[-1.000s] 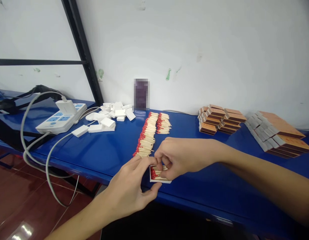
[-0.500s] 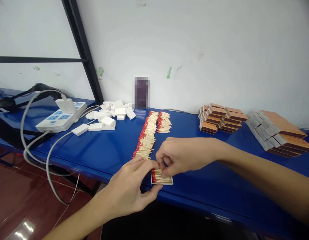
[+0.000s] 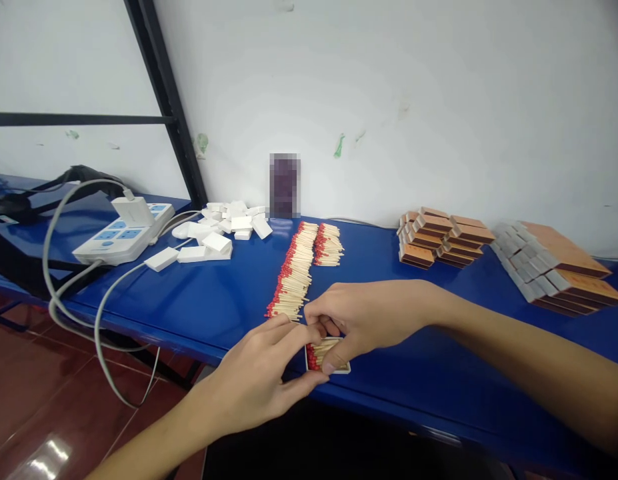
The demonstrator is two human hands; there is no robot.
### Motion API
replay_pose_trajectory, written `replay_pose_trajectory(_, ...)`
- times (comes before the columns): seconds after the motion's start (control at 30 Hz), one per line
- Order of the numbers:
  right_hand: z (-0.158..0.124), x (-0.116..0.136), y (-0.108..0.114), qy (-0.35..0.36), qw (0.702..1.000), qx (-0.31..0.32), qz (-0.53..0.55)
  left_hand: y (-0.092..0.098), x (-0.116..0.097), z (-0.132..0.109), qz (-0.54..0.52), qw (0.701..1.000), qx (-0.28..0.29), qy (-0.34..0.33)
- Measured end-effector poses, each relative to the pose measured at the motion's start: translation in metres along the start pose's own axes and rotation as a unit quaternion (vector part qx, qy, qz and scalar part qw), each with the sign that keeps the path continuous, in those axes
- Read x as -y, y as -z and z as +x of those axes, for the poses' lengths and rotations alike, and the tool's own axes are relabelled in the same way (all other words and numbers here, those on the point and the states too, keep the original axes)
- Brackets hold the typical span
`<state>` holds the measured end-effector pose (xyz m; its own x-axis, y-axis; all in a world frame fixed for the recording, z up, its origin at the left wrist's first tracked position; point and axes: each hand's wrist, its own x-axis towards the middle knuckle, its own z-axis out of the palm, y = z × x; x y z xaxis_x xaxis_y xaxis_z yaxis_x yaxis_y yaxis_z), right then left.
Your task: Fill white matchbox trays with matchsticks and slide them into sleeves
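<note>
At the table's front edge lies a small white matchbox tray (image 3: 345, 371) filled with red-headed matches (image 3: 315, 356). My left hand (image 3: 259, 370) grips the tray's left end between its fingers at the far side and its thumb at the near side. From the right, my right hand (image 3: 359, 327) reaches over the tray, its thumb pressed on the matches and its other fingers curled at the far rim. Those fingertips are partly hidden. Just beyond my hands runs a long row of loose matches (image 3: 295, 270), with a shorter row (image 3: 329, 245) beside its far end.
White boxes (image 3: 236, 217) lie heaped at the back left, near a power strip (image 3: 123, 233) with looping cables. Stacked matchbox sleeves (image 3: 443, 237) stand at the back right, with another stack (image 3: 559, 267) farther right. A pixelated dark panel (image 3: 285, 185) leans against the wall.
My right thumb has stretched out and come down over the matches, where it was pinching above them. The left thumb has closed onto the near rim, and the tray has shifted slightly right.
</note>
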<state>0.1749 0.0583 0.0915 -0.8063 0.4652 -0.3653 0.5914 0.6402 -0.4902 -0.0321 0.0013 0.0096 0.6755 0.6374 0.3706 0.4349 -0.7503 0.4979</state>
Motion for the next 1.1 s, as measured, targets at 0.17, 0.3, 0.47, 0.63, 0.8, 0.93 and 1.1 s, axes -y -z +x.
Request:
replay_pose_trajectory(0.17, 0.003, -0.005, 0.001, 0.002, 0.999, 0.016, 0.035, 0.0, 0.001, 0.0, -0.002, 1.0, 0.007, 0.002)
replay_pose_trajectory(0.3, 0.004, -0.005, 0.001, -0.004, 0.999, 0.018, 0.042, 0.0, 0.0, 0.0, 0.003, 1.0, 0.01, 0.005)
replay_pose_trajectory(0.47, 0.002, -0.003, 0.002, -0.007, 0.999, 0.02, 0.049, 0.0, -0.001, 0.001, 0.015, 1.0, 0.007, -0.003)
replay_pose_trajectory(0.63, 0.001, -0.002, 0.002, -0.004, 0.999, 0.019, 0.048, -0.001, -0.001, 0.001, 0.027, 1.0, 0.007, -0.002)
replay_pose_trajectory(0.8, 0.002, -0.001, 0.002, -0.013, 0.999, 0.024, 0.045, -0.001, -0.001, 0.0, 0.036, 0.999, 0.006, -0.002)
replay_pose_trajectory(0.93, -0.014, 0.0, 0.005, -0.018, 1.0, -0.021, 0.012, 0.0, -0.001, 0.0, 0.04, 0.999, -0.002, -0.014)
replay_pose_trajectory(1.1, -0.064, -0.021, -0.009, -0.096, 0.973, -0.21, -0.025, 0.0, -0.001, 0.002, 0.056, 0.997, -0.017, -0.053)
